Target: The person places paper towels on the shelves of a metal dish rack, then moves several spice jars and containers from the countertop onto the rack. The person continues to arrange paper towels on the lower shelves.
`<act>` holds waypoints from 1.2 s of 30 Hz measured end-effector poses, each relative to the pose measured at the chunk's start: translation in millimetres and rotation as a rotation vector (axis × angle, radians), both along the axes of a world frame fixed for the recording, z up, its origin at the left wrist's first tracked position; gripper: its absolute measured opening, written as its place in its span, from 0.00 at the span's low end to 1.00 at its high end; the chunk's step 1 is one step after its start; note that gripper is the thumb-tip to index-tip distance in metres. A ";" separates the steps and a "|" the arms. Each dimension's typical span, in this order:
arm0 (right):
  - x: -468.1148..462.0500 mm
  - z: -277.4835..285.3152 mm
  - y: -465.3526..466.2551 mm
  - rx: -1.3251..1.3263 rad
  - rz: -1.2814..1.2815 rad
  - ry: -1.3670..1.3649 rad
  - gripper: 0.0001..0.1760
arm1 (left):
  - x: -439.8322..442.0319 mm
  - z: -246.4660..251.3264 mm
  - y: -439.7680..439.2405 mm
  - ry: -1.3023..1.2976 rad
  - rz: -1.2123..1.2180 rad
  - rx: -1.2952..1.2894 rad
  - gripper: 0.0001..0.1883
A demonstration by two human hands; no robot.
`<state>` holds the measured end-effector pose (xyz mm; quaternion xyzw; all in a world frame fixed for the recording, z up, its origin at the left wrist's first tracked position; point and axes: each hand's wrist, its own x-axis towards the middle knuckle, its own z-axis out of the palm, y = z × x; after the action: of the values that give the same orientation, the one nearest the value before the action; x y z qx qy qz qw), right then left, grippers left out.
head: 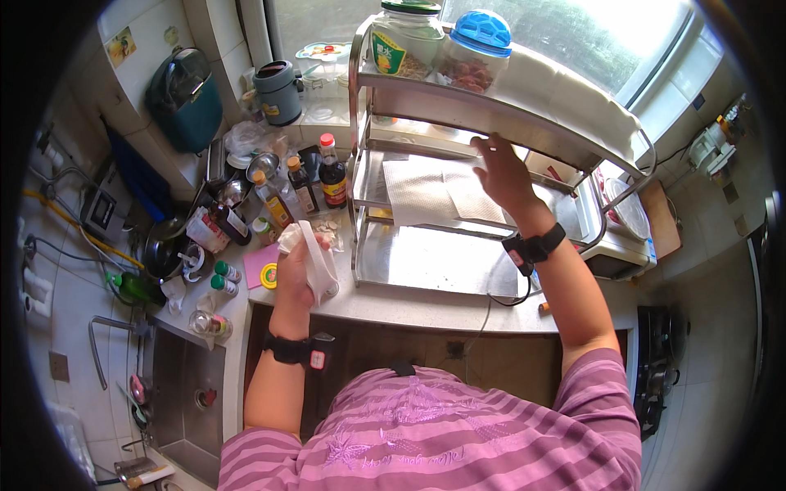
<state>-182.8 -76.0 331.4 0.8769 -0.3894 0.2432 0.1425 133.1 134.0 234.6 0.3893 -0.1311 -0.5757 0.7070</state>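
My left hand [295, 270] grips a wad of white paper [318, 261], part of which hangs down past the counter's front edge. A three-tier stainless steel rack [430, 258] stands before me on the counter. Two joined sheets of embossed paper towel [424, 190] lie across its middle shelf. Over the right part of these sheets is my right hand [505, 169], fingers apart, holding nothing that I can see. Its fingertips are close to the front edge of the upper shelf; whether they touch it I cannot tell. The bottom shelf holds a bright glare.
On the top shelf stand a glass jar [405, 49] and a blue-lidded jar [476, 58]. Sauce bottles [332, 175] crowd the counter left of the rack. A steel sink [184, 393] lies at lower left. Beside my right wrist hangs a thin cable [519, 301].
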 end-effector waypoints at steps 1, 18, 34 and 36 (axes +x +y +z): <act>10.9 1.7 -1.7 0.060 0.190 -0.017 0.21 | -2.1 -5.7 1.3 -0.015 0.018 0.003 0.10; 154.2 -16.5 -44.9 0.598 0.476 -0.025 0.04 | -0.8 -25.3 37.9 0.046 0.102 0.039 0.06; 74.9 -17.2 -31.2 0.555 0.614 0.226 0.32 | 37.5 54.2 -38.9 -1.474 -0.041 -0.460 0.16; 71.3 -20.0 -26.3 0.507 0.605 0.185 0.31 | 40.7 60.1 -69.9 -1.585 -0.142 -0.507 0.19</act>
<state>-111.5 -102.4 311.4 0.9775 -0.1470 0.0903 -0.1216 173.8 64.0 294.7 0.4991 -0.7396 -0.1276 0.4332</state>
